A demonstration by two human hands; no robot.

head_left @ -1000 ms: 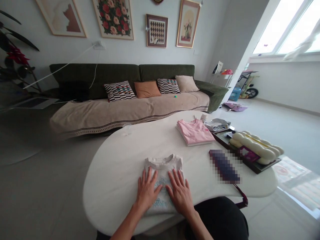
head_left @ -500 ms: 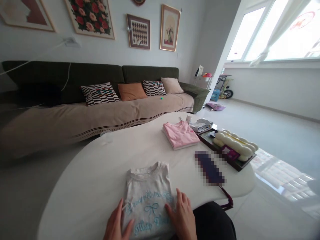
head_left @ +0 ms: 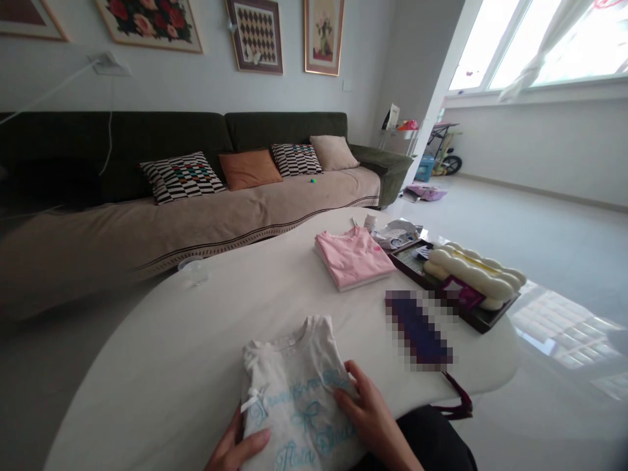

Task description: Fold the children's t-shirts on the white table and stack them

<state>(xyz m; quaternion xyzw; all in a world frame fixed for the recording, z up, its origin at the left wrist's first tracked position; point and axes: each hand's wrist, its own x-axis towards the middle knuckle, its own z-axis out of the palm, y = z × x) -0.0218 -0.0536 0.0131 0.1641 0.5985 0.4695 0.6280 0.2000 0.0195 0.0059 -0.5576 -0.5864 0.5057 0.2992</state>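
Note:
A folded light grey T-shirt (head_left: pixel 294 399) with blue lettering and a bow print lies at the near edge of the table, its neckline facing away from me. My left hand (head_left: pixel 238 441) grips its left side, thumb on top and the other fingers hidden under the cloth. On the right side, my right hand (head_left: pixel 366 409) holds the shirt in the same way, thumb on the print and fingers round the edge. Farther back sits a folded pink T-shirt (head_left: pixel 353 255) on top of other folded cloth.
The white table (head_left: pixel 161 353) has a rounded edge. To the right are a blurred dark blue item (head_left: pixel 417 330) with a strap and a dark tray (head_left: pixel 483 320) bearing a cream tissue-box cover (head_left: pixel 473 271). A clear cup (head_left: pixel 196 269) stands far left. Behind is a sofa (head_left: pixel 275 209).
Both hands have closed on the sides of the grey T-shirt, which now looks lifted and slightly bunched. The camera view has shifted a little.

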